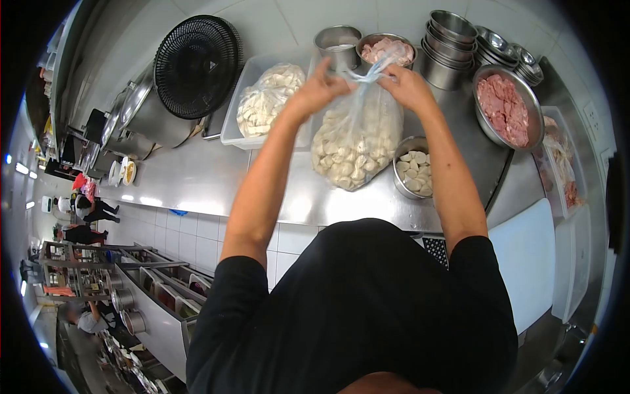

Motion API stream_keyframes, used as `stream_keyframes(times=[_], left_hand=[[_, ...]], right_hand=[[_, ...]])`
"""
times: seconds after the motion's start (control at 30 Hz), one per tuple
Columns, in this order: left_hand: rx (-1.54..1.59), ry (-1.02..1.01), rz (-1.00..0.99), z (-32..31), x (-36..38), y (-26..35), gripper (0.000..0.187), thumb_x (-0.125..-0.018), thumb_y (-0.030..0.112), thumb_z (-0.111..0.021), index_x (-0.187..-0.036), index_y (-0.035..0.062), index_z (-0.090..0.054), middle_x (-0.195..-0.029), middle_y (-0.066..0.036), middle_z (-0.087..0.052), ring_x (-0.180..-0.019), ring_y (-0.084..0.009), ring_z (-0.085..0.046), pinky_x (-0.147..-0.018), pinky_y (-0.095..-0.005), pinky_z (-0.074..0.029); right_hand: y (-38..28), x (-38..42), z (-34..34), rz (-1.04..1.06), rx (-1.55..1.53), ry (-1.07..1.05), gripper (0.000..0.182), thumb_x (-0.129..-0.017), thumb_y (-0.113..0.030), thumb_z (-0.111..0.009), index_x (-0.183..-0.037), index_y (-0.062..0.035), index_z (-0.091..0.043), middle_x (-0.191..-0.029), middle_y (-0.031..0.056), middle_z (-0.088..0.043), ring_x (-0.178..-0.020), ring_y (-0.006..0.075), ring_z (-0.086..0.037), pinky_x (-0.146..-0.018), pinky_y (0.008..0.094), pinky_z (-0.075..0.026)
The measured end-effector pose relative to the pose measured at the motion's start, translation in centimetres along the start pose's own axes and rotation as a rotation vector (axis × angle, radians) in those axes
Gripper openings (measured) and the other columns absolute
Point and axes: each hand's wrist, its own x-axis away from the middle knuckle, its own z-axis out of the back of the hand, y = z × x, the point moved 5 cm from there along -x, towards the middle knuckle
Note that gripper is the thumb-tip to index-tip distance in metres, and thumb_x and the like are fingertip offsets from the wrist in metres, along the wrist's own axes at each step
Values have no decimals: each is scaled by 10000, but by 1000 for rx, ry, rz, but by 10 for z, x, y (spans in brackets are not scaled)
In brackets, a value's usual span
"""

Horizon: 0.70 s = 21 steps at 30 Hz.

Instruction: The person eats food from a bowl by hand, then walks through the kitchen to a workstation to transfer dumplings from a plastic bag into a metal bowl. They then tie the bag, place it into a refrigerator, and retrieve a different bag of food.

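A clear plastic bag (357, 141) full of pale, rounded pieces stands on the steel counter in front of me, its top gathered and twisted. The fingers of my right hand (408, 87) are closed on the gathered plastic at the bag's neck. My left hand (319, 94) is at the other side of the neck, with thumb and fingers apart and the thumb tip close to the plastic. To the bag's right, beside my right forearm, sits a steel pot (398, 178) of pale, flat pieces. Left of it, a white plastic tub (231, 133) holds another bag (272, 98) of pale pieces.
Behind the bag are a steel pot (321, 44) and a bowl of pink meat (387, 50). Stacked steel pots (447, 65) and a large bowl of meat (504, 108) stand right. A black basket (197, 69) leans left; a white board (522, 262) lies right. People work far left.
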Motion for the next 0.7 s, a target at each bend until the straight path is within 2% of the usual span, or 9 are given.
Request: stream_keyframes(times=[0.1,0.2,0.23,0.33,0.47,0.53,0.57,0.63,0.7], left_hand=[[-71,-97,-158,-50,-4,-23,543,-820,301,-780,-1250,16,-607,-1095,-127,-689,-1004,-217,-630,-895,-331,-486],[95,-85,-8,-23,-31,-25,494,-830,288,-776,-1232,44,-627,-1087,-101,-688,-981,-176,-621,-866,-313,-485],[148,-87,-7,-14,-27,-8,328,-869,225,-752,-1143,69,-663,-948,-43,-671,-879,-120,-608,-798,-257,-475],[67,-1,-166,7,-27,23,318,-873,225,-747,-1146,82,-666,-859,-10,-632,-811,-109,-581,-756,-251,-458],[127,8,-87,30,-12,19,360,-882,190,-721,-1196,42,-622,-838,27,-593,-751,-81,-538,-703,-237,-433],[291,30,-19,29,-7,6,343,-893,182,-703,-1192,43,-609,-840,29,-594,-738,-78,-538,-701,-237,-442],[370,40,12,29,-5,3,334,-899,178,-693,-1190,43,-602,-841,30,-595,-732,-77,-538,-700,-236,-446],[465,87,-4,23,2,7,274,-901,143,-663,-1145,31,-610,-868,-5,-624,-735,-101,-569,-689,-257,-479],[540,142,-10,20,8,6,228,-911,126,-641,-1114,27,-606,-884,-28,-642,-755,-122,-600,-693,-275,-509]], right_hand=[[-4,-4,5,9,-12,22,273,-871,-344,-640,-1030,-126,-687,-923,141,-704,-890,318,-667,-781,411,-503],[19,-2,20,-62,-68,53,255,-882,-338,-621,-1035,-148,-695,-944,144,-704,-908,325,-668,-792,410,-504],[25,0,26,-90,-100,63,251,-885,-330,-619,-1038,-148,-698,-948,146,-703,-906,326,-667,-793,405,-504],[28,14,47,-75,-91,178,254,-893,-307,-616,-1050,-126,-700,-960,147,-705,-908,324,-670,-800,389,-504],[45,17,70,-31,-122,253,285,-909,-302,-612,-1058,-73,-694,-972,157,-705,-925,322,-671,-839,383,-505],[6,28,88,92,-112,390,297,-912,-302,-618,-1055,-55,-697,-991,158,-705,-944,322,-669,-860,376,-506],[-19,29,76,140,-134,299,298,-914,-301,-627,-1094,-75,-699,-1040,143,-706,-1003,316,-661,-905,370,-497],[-69,34,38,315,-22,174,294,-895,-277,-651,-1104,-74,-692,-1037,126,-703,-1034,313,-643,-898,403,-493],[-96,33,9,221,257,-90,265,-869,-245,-665,-1050,-53,-687,-981,117,-687,-1019,302,-628,-879,427,-479]])
